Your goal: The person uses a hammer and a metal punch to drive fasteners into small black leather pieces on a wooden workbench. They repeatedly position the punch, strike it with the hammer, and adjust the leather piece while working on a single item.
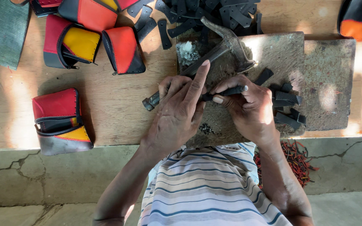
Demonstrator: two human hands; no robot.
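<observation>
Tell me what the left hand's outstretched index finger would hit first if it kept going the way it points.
The left hand points up and right along the hammer. It would likely meet the hammer's metal head first, though depth is unclear.

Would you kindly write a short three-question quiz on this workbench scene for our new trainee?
1. True or false: the hammer lies on the stone slab, held by neither hand.
2. What do the left hand and right hand grip together? A) a black strip B) a pouch C) red threads
3. Where does the pile of cut black pieces lie relative to the right hand?

Key: 1 true. 2 A. 3 Beside it, on the side away from the left hand, on the slab.
</observation>
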